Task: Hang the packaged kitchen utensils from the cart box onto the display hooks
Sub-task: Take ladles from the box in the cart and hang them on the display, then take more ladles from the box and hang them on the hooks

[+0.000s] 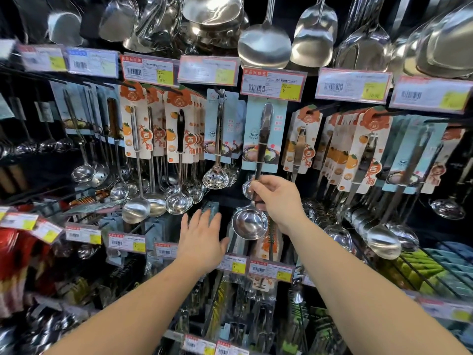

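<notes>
Display rack (pixel 256 198) was dark, with rows of hooks (pixel 330 107) carrying carded utensils. Price tags (pixel 273 84) sat on the hook ends. Middle row: orange-card ladles (pixel 179 160) left, blue-card slotted spoon (pixel 217 139) centre, orange-card tongs (pixel 300 144) right. Bare steel ladles (pixel 265 44) hung on the top row.

— We see price tags (pixel 272 84) in clear holders across the rail, each with a barcode and a yellow patch. What do we have above them?

— Large bare steel spatulas (pixel 265 46) and scoops hanging in a crowded row, blurred at the left.

— And low on the right?

— We make out green and blue ribbed items (pixel 432 272) stacked behind black wire rails. At far left we find something red (pixel 15 254), too blurred to name. A second row of tags (pixel 270 270) runs along the lower rail.
</notes>
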